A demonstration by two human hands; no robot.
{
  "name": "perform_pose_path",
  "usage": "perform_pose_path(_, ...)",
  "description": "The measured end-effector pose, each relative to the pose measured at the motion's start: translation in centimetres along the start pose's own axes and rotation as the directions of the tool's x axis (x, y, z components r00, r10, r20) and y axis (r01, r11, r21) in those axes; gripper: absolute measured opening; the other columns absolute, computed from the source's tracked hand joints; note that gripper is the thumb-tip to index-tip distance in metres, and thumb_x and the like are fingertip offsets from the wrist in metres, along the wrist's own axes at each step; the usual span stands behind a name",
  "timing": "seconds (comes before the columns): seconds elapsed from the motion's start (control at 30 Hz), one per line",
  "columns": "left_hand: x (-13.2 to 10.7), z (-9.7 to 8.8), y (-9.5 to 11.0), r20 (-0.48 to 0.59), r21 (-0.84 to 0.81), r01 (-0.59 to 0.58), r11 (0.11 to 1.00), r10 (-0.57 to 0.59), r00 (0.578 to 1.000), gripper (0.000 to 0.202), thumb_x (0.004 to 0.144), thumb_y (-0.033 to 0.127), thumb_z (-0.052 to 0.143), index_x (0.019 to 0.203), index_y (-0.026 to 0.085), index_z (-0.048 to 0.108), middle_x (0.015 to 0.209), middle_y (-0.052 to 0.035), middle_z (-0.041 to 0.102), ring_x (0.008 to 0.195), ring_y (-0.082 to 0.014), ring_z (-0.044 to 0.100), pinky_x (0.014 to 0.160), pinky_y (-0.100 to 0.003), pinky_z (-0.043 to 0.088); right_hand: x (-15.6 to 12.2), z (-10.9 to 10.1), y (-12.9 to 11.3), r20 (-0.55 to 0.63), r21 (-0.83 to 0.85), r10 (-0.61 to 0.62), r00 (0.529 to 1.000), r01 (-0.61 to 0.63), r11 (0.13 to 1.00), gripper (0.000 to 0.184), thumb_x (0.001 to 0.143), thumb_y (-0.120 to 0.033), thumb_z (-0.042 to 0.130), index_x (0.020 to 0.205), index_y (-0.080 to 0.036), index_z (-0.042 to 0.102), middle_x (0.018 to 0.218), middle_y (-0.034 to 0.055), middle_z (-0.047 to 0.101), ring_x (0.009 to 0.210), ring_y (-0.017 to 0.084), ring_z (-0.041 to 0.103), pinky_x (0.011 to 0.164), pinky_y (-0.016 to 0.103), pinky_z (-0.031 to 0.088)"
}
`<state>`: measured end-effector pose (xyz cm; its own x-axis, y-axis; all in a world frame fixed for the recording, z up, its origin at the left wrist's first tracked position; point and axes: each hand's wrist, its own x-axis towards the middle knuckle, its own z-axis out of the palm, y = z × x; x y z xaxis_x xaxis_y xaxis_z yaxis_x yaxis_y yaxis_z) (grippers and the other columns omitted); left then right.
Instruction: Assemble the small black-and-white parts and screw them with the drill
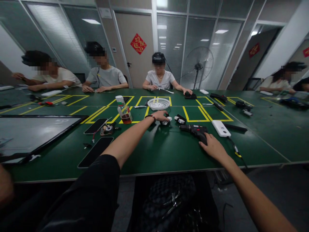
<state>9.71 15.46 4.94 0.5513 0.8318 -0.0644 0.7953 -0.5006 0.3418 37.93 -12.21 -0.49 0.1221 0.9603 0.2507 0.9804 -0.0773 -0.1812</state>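
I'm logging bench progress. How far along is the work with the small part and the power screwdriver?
Done: nothing looks finished. In hand: the left hand rests on a small black-and-white part; the right hand touches the black power screwdriver, which lies flat on the green table. Left: lifting the tool and working the part.

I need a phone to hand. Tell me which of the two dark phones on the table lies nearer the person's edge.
The lower phone, lying face up beside the left arm's dark sleeve. The other phone lies farther in, near the bottle.
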Motion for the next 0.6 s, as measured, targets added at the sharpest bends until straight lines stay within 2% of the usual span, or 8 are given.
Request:
perform_pose_path(0.07, 0.2, 0.7, 0.0, 0.033, -0.007, -0.034, 0.999, 0.034, 0.999, 0.074, 0.062, 0.052, 0.073, 0.129, 0.023, 0.058, 0.125, -0.0090, 0.063, 0.110, -0.0283, 0.059, 0.090, -0.032, 0.045, 0.4, 0.1, 0.8, 0.069, 0.017, -0.020, 0.997, 0.019, 1.000, 0.060, 0.089, -0.046, 0.050, 0.136, -0.009, 0.044, 0.118, 0.0196, 0.057, 0.105, 0.032, 0.059, 0.091, 0.041, 0.045)
perform_pose_path(0.17, 0.2, 1.6, -0.1, -0.003, -0.082, -0.088, 0.993, 0.088, 0.996, 0.068, 0.065, 0.050, 0.071, 0.126, 0.022, 0.060, 0.125, -0.0103, 0.064, 0.112, -0.0289, 0.059, 0.093, -0.032, 0.044, 0.5, -0.1, 1.5, 0.122, 0.041, -0.019, 0.992, 0.014, 0.999, 0.062, 0.086, -0.047, 0.053, 0.135, -0.011, 0.045, 0.117, 0.0179, 0.057, 0.103, 0.031, 0.060, 0.091, 0.039, 0.045)
perform_pose_path(0.37, -0.5, 1.8, 0.2, -0.015, -0.101, -0.064, 0.993, 0.063, 0.998, 0.065, 0.072, 0.055, 0.065, 0.126, 0.019, 0.060, 0.128, -0.0150, 0.062, 0.114, -0.0317, 0.058, 0.097, -0.036, 0.042, 0.1, -0.1, 2.3, 0.113, 0.149, 0.021, 0.993, -0.037, 0.988, 0.068, 0.082, -0.051, 0.056, 0.137, -0.013, 0.045, 0.124, 0.0183, 0.056, 0.113, 0.032, 0.056, 0.097, 0.042, 0.042)
perform_pose_path(0.43, -1.4, 1.4, -0.2, -0.106, -0.112, -0.070, 0.991, 0.058, 0.993, 0.069, 0.075, 0.059, 0.061, 0.130, 0.016, 0.057, 0.133, -0.0166, 0.058, 0.120, -0.0320, 0.055, 0.100, -0.035, 0.040, 0.6, -0.1, 2.5, 0.162, 0.201, 0.054, 0.985, -0.087, 0.976, 0.069, 0.078, -0.054, 0.061, 0.132, -0.012, 0.051, 0.123, 0.0187, 0.058, 0.111, 0.032, 0.058, 0.095, 0.041, 0.043)
perform_pose_path(0.5, -2.8, 1.0, -1.4, -0.256, -0.121, -0.065, 0.991, 0.032, 0.966, 0.070, 0.080, 0.062, 0.054, 0.133, 0.015, 0.053, 0.136, -0.0170, 0.055, 0.123, -0.0312, 0.052, 0.102, -0.035, 0.038, 1.5, -0.2, 2.8, 0.243, 0.264, 0.081, 0.967, -0.146, 0.953, 0.069, 0.075, -0.057, 0.063, 0.126, -0.011, 0.057, 0.119, 0.0192, 0.061, 0.106, 0.032, 0.061, 0.090, 0.039, 0.046)
perform_pose_path(0.57, -4.6, 0.7, -3.2, -0.399, -0.105, 0.024, 0.994, -0.065, 0.915, 0.071, 0.081, 0.064, 0.051, 0.132, 0.015, 0.054, 0.137, -0.0171, 0.054, 0.126, -0.0316, 0.049, 0.103, -0.035, 0.036, 2.6, -0.1, 3.0, 0.305, 0.293, 0.112, 0.946, -0.205, 0.934, 0.069, 0.073, -0.060, 0.064, 0.122, -0.011, 0.060, 0.113, 0.0190, 0.065, 0.099, 0.032, 0.064, 0.083, 0.039, 0.048)
perform_pose_path(0.6, -5.6, 0.6, -4.3, -0.422, -0.117, 0.094, 0.989, -0.135, 0.897, 0.072, 0.079, 0.066, 0.053, 0.130, 0.016, 0.056, 0.136, -0.0173, 0.055, 0.125, -0.0321, 0.049, 0.102, -0.035, 0.036, 3.2, 0.1, 3.0, 0.318, 0.282, 0.135, 0.938, -0.229, 0.932, 0.069, 0.073, -0.061, 0.063, 0.120, -0.011, 0.061, 0.109, 0.0188, 0.066, 0.095, 0.032, 0.065, 0.079, 0.039, 0.049)
